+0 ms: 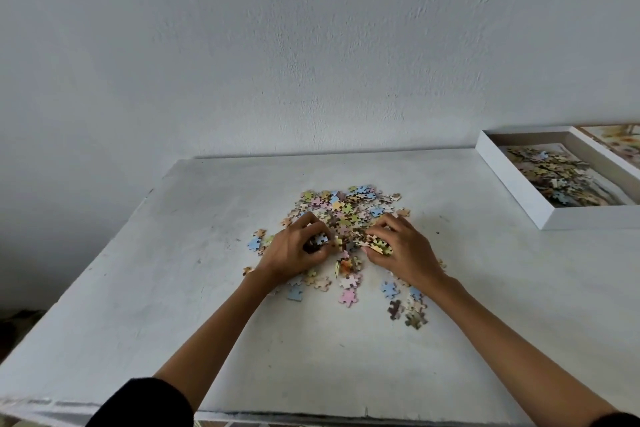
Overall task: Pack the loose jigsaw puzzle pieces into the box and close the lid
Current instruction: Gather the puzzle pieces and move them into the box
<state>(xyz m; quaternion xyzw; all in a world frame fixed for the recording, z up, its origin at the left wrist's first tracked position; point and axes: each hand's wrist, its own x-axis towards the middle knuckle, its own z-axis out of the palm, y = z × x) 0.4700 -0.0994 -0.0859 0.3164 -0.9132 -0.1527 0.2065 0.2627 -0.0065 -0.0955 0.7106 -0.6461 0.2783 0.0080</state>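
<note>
A: Hands?
B: Left hand point(294, 246) noted curled round a few loose pieces point(346, 208). Right hand point(398, 248) likewise curled, a clump pinched under the fingers. Both are set at the near side of the heap.
A: Heap position?
B: Recorded mid-counter point(173, 288), with strays scattered toward the near edge.
A: Box?
B: Box point(512, 184) observed at the far right corner, uncovered, partly filled. What is taken for the lid point(620, 142) lies just beyond it.
A: Progress?
B: Some packed; the larger share is judged left to gather. Lid not yet fitted.
</note>
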